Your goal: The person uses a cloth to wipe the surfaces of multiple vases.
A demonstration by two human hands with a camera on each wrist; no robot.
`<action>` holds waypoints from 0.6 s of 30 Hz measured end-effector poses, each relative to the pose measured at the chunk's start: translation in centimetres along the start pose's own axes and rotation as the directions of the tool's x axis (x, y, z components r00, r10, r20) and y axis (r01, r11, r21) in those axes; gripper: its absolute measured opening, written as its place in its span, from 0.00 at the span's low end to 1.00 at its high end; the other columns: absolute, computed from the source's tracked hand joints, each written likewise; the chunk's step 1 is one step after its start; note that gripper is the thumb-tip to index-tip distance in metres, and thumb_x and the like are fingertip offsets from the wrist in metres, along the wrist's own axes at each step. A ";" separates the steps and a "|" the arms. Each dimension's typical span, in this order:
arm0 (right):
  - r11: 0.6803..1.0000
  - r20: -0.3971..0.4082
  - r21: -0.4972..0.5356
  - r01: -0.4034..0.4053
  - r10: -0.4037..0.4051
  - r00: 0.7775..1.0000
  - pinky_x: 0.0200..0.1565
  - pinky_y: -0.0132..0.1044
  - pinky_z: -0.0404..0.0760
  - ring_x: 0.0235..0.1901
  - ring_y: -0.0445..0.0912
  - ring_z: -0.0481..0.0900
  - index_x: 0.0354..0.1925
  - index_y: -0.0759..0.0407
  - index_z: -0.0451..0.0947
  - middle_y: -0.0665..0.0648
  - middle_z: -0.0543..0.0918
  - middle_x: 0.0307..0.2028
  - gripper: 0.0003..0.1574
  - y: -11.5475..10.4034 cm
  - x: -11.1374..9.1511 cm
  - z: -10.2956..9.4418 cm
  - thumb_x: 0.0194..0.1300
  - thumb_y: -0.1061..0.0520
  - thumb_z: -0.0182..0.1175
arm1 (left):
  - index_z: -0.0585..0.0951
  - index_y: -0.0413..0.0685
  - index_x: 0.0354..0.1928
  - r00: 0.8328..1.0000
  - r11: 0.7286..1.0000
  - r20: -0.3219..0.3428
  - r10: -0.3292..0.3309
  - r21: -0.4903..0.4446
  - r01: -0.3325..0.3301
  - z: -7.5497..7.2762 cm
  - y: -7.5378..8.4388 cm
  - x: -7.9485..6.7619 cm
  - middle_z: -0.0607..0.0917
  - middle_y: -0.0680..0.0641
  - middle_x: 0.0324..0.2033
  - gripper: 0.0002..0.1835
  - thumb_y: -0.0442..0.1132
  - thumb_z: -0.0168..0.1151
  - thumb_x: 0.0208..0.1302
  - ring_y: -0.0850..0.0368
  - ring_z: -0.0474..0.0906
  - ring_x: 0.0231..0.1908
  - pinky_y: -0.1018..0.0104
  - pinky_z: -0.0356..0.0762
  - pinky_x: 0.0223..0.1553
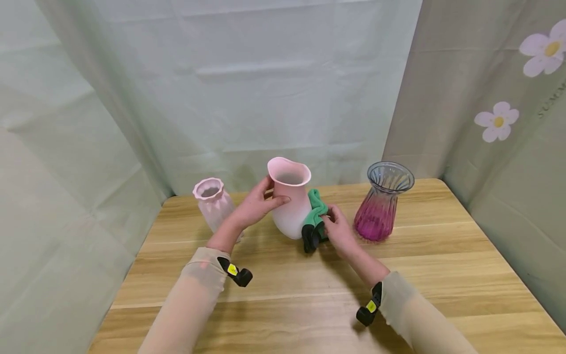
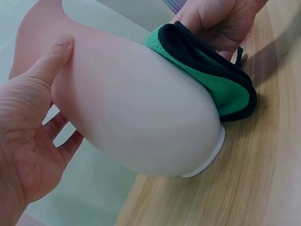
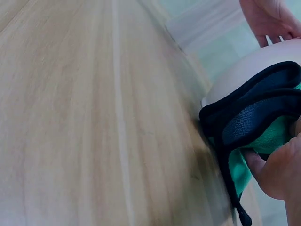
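Observation:
A pink-and-white vase [image 1: 293,216] with a wavy rim stands at the middle of the table, tilted a little. My left hand [image 1: 255,205] grips its neck, thumb across the front and fingers behind. Against the vase's right side my right hand [image 1: 338,230] holds a bunched green cloth [image 1: 316,209] with black edging. In the left wrist view the cloth [image 2: 230,96] lies along the vase's lower body, close above its foot. The right wrist view shows the thumb pressed into the folds of the cloth [image 3: 240,169]; the other fingers are mostly hidden.
A pale pink fluted vase [image 1: 214,204] stands to the left, partly behind my left forearm. To the right is a ribbed glass vase [image 1: 378,211], blue-grey above and magenta below. The wooden table [image 1: 283,305] backs onto a hanging pale curtain [image 1: 265,98].

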State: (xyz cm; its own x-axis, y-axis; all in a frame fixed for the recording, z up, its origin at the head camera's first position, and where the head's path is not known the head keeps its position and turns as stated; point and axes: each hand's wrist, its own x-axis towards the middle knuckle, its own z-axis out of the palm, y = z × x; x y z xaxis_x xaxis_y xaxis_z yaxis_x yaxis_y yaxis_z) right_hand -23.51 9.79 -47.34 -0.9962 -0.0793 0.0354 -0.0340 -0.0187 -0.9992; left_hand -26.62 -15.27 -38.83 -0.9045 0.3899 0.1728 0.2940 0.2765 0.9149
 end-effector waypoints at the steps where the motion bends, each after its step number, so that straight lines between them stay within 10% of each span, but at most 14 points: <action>1: 1.000 0.002 0.000 -0.004 0.004 1.000 0.33 0.32 0.72 0.32 0.44 0.68 0.58 0.63 0.71 0.59 0.74 0.50 0.13 -0.2 0.0 -0.1 0.80 0.62 0.50 | 0.65 0.58 0.74 1.000 1.000 0.000 0.001 -0.002 -0.001 0.0 0.0 0.0 0.72 0.50 0.68 0.37 0.46 0.71 0.67 0.51 0.65 0.70 0.46 0.66 0.69; 18: 0.992 0.082 -0.063 0.112 -0.107 0.991 0.46 0.38 0.75 0.45 0.49 0.74 0.63 0.63 0.68 0.64 0.78 0.55 0.17 -7.7 0.4 -0.2 0.82 0.58 0.49 | 0.65 0.57 0.73 1.000 0.999 -0.003 0.027 0.021 -0.027 0.1 -0.2 0.1 0.73 0.51 0.66 0.37 0.46 0.72 0.67 0.55 0.68 0.67 0.50 0.65 0.69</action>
State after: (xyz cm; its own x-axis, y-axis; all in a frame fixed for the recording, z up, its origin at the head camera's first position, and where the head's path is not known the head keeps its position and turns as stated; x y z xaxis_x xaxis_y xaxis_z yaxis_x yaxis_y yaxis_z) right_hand -23.69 10.12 -39.61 -0.9769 -0.1583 0.1434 -0.1508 0.0355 -0.9879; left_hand -26.79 -15.22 -39.00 -0.8974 0.3940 0.1984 0.3245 0.2849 0.9020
